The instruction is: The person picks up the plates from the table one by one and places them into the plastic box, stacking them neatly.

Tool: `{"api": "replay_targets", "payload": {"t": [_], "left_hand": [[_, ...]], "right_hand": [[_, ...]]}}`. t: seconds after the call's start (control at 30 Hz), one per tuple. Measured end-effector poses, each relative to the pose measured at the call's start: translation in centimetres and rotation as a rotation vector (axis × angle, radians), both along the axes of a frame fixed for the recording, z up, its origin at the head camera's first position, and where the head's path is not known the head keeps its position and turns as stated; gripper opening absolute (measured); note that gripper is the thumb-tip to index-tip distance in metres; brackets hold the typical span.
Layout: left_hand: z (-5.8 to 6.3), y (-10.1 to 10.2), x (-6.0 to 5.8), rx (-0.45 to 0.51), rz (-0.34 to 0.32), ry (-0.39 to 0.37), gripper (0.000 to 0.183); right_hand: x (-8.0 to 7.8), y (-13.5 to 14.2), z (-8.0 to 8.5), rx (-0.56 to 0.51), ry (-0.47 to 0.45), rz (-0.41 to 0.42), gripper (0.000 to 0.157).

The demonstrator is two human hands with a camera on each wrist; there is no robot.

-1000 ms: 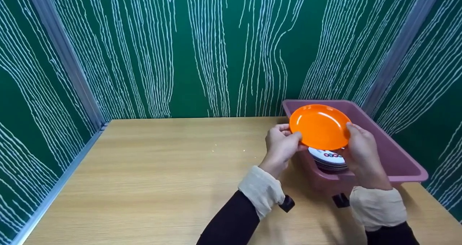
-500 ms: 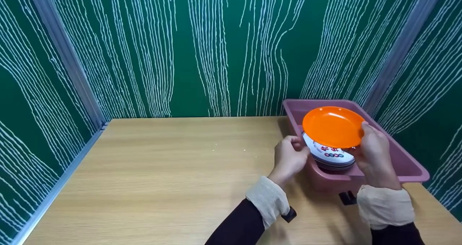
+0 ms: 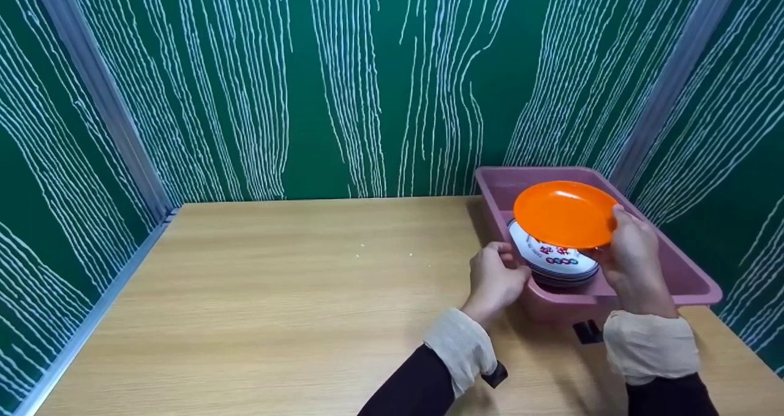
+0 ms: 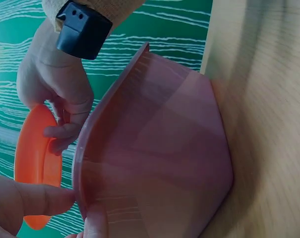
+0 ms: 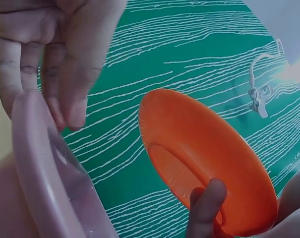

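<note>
In the head view my right hand (image 3: 634, 257) holds an orange plate (image 3: 565, 214) by its right edge, thumb on top. The plate is raised over the pink plastic tub (image 3: 689, 290). Fingers of that hand press against the plate's underside in the right wrist view. My left hand (image 3: 497, 278) pinches the tub's left rim, thumb and fingers on either side of it, as the left wrist view's tub (image 4: 159, 144) also shows. Inside the tub lies a stack of white plates (image 3: 548, 253) with red and blue print, partly hidden by the orange plate.
The tub stands at the right side of a wooden table (image 3: 275, 306). Small pale crumbs (image 3: 361, 250) dot the middle of the tabletop. Green walls (image 3: 306, 97) with white wavy lines rise behind and at both sides.
My left hand has let go of the orange plate and moved down to the tub's rim. The right hand has shifted the plate slightly right, showing more of the white stack.
</note>
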State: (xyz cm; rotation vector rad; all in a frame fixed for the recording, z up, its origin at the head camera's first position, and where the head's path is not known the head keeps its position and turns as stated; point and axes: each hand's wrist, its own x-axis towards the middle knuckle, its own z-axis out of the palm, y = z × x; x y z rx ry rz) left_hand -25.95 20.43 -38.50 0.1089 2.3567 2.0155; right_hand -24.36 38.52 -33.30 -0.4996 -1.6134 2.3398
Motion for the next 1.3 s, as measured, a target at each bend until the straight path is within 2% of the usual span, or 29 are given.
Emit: {"api": "replay_targets", "payload": {"t": [0.37, 0.6, 0.8, 0.9, 1.07, 1.3], "left_hand": [[-0.7, 0.3, -0.1, 0.037, 0.027, 0.012, 0.027], [-1.0, 0.3, -0.2, 0.014, 0.045, 0.074, 0.024], [-0.9, 0.3, -0.1, 0.033, 0.041, 0.066, 0.027], [-0.8, 0.3, -0.1, 0.035, 0.033, 0.059, 0.028], [-1.0, 0.2, -0.1, 0.023, 0.035, 0.09, 0.026], [-1.0, 0.3, 0.0, 0.044, 0.043, 0.08, 0.026]], "right_hand": [[-0.5, 1.9, -1.2, -0.074, -0.05, -0.017, 0.061], [-1.0, 3.1, -1.9, -0.137, -0.088, -0.002, 0.065], [-1.5, 3.6, -2.6, -0.103, -0.16, 0.003, 0.063], [-1.7, 3.8, -2.9, -0.059, -0.186, 0.025, 0.066], [-1.8, 4.2, -3.2, -0.025, -0.217, 0.117, 0.064], [-1.6, 4.5, -3.2, -0.035, -0.3, 0.176, 0.063]]}}
